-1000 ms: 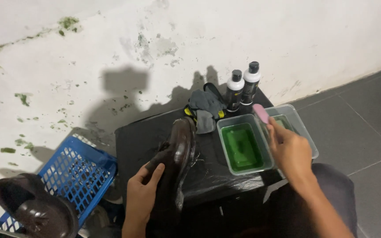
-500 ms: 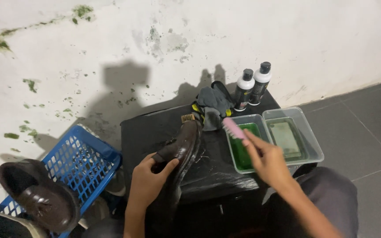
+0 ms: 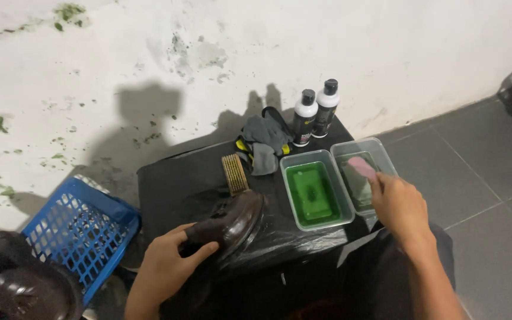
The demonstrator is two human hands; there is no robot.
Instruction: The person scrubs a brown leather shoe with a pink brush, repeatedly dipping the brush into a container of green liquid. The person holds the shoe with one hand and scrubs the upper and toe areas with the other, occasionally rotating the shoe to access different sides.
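**Shoe held, brush over the tubs**

The left hand [image 3: 170, 261] is closed around the heel end of a dark brown leather shoe [image 3: 232, 218], which lies on its side on the black plastic-covered table [image 3: 173, 178], toe pointing toward the wall. The right hand [image 3: 399, 204] is clamped on a small pink-handled brush [image 3: 362, 167], held over the clear plastic tub of cloudy water [image 3: 380, 155], just beside the clear tub of green liquid [image 3: 314, 192]. Whether the bristles touch the water I cannot tell. Judging from this, the shoe is not yet being scrubbed; wetting the brush looks like the step in hand. A wooden bristle brush [image 3: 234, 173], a grey cloth [image 3: 265, 142] and two black-and-white bottles [image 3: 315, 115] lie untouched behind. A blue plastic basket [image 3: 78, 234] stands at left.
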